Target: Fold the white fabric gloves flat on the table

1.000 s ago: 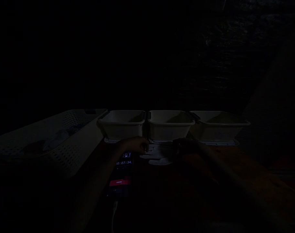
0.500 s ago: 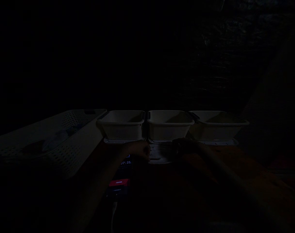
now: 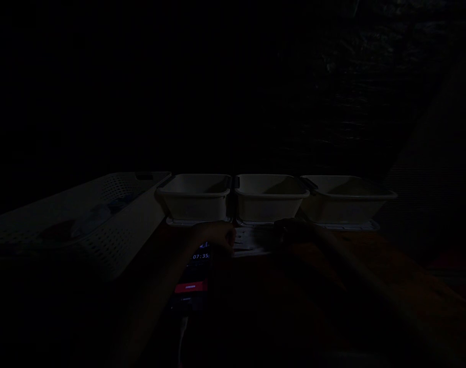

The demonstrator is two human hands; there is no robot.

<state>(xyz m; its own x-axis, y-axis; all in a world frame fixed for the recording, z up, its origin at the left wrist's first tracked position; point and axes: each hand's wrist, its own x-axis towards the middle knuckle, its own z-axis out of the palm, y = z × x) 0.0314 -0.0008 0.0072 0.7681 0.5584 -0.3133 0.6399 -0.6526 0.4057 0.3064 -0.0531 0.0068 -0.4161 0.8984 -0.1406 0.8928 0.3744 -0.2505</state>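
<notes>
The scene is very dark. My left hand [image 3: 214, 236] rests on the table at the left edge of a pale flat piece [image 3: 253, 244], fingers curled on it. My right hand [image 3: 294, 230] is at the piece's right edge, dim and hard to read. Just behind the piece stand three white tubs in a row: left tub [image 3: 194, 198], middle tub [image 3: 270, 199], right tub [image 3: 344, 200]. What the pale piece is I cannot make out.
A lit phone [image 3: 194, 278] showing a timer and a red button lies under my left wrist, with a cable at its near end. A large white perforated basket [image 3: 102, 225] sits on the left. The table [image 3: 390, 286] is reddish-brown.
The pale piece has become shorter and flatter; its near lobe is gone from view. My left hand slid slightly toward me and to the right along it. The timer advanced.
</notes>
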